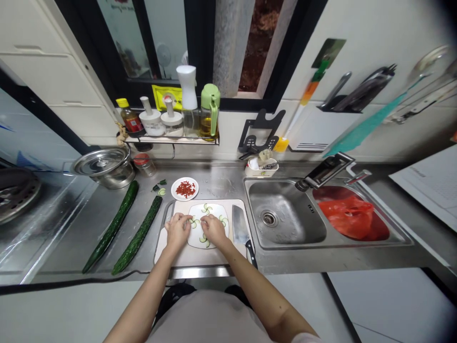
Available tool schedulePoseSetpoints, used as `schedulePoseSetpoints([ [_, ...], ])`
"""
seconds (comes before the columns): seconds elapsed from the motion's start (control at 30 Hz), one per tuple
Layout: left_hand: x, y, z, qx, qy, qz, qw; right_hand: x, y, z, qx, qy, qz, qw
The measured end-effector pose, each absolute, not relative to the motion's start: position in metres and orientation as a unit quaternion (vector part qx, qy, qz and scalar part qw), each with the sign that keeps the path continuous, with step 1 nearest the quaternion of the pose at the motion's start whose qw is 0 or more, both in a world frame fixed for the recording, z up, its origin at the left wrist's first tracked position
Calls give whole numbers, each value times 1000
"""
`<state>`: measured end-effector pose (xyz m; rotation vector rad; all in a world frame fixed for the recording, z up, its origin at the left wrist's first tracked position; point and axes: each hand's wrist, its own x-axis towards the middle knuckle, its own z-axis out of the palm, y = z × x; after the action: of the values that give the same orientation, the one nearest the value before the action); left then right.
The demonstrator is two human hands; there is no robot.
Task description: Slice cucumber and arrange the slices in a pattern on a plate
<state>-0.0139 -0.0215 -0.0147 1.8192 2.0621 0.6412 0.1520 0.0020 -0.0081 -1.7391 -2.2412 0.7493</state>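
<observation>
A white square plate (210,245) lies on a pale cutting board (182,258), with thin cucumber slices (206,208) set in small pinwheel shapes near its edges. At the plate's left side, my left hand (178,232) has thumb and fingers pinched together at a cucumber slice in the left pinwheel. My right hand (214,229) is closed over the plate's middle, thumb and index finger together; what they hold, if anything, is too small to make out. A kitchen knife (240,225) with a black handle rests on the board's right side.
Two whole cucumbers (137,236) lie left of the board. Behind it are a small dish (174,195) of chopped red pieces and some cucumber ends (161,192). A lidded steel pot (114,174) stands back left. To the right is a sink (289,214) holding a red bag (348,219).
</observation>
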Motion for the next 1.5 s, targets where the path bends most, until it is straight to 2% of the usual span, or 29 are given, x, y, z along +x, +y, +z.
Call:
schedulePoseSetpoints([
  [0.3,-14,-15,3,548,727,370,187,191,-12,7,-579,-714,286,270],
  [0.57,-1,-43,2,548,659,444,260,191,32,25,-554,-713,275,330],
  [0.7,5,-52,-6,528,660,452,284,167,92,25,-555,-742,246,283],
  [0.93,14,-57,-15,504,657,456,325,113,175,5,-558,-804,181,98],
  [1.0,13,-58,-16,494,659,460,331,102,185,-1,-545,-818,169,69],
  [1.3,-1,-65,-20,429,687,473,347,81,203,-17,-524,-836,160,36],
  [1.5,-5,-68,-27,408,697,472,353,75,207,-22,-523,-832,175,54],
])
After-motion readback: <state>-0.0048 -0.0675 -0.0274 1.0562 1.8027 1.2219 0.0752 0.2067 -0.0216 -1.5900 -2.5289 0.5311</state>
